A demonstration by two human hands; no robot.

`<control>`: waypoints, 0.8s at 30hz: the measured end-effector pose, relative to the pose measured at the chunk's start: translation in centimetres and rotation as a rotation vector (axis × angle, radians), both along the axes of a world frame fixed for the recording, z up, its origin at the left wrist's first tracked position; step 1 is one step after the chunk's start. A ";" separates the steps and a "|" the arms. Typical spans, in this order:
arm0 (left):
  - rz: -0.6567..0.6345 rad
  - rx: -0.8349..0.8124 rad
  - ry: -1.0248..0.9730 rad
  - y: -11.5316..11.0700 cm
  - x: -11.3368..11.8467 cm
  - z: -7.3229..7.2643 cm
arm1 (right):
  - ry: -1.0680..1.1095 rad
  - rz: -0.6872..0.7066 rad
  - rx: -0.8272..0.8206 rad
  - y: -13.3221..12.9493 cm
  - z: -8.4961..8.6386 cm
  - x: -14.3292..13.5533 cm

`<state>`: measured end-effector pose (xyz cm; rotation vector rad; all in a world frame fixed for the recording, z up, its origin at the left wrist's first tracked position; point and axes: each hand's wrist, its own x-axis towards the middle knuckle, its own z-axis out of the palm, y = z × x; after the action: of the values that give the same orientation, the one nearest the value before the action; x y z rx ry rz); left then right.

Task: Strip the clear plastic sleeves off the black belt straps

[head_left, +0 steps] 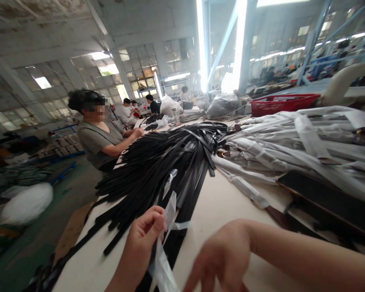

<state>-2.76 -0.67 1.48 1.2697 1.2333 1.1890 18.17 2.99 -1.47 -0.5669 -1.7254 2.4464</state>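
Note:
My left hand (144, 239) is closed, thumb against fingers, on a translucent white plastic strip (170, 209). The strip sticks up above the fingers and hangs down below them. Close behind it runs a black strap (176, 239); whether the hand also grips that strap is hidden. My right hand (222, 255) is to the right, somewhat blurred, over the pale table (213, 207). Its fingers point downward and look apart, with nothing visible in them, and their tips run out of view. A large heap of black straps (158, 162) spreads out ahead of both hands.
White-wrapped straps (261, 146) are piled at the right, near a dark flat board (325, 198). Behind them stands a red basket (282, 104). A co-worker (100, 134) works at the table's left side. Bright upright lamps (202, 48) rise beyond the heap.

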 end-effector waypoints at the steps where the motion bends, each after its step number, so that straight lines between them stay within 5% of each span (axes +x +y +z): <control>1: -0.008 0.002 0.030 0.0 0.0 -0.1 | 0.008 -0.035 -0.021 0.6 0.2 0.0; 5: -0.059 0.045 0.188 0.1 0.2 0.0 | 0.186 -0.570 0.008 2.5 1.2 -0.6; 13: -0.307 -0.124 0.158 -0.1 1.4 -0.8 | 0.171 -0.753 0.035 1.3 0.7 -2.0; 18: -0.242 -0.227 0.116 -0.1 1.8 -1.4 | 0.249 -0.589 0.086 0.8 0.5 -1.9; 24: -0.264 -0.253 0.098 0.0 1.9 -1.5 | 0.095 -0.690 0.201 0.4 -0.2 -2.3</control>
<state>-0.84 -0.71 -0.06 1.2655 1.2005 0.7640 15.83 3.39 -1.62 -0.8323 -1.3997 1.7707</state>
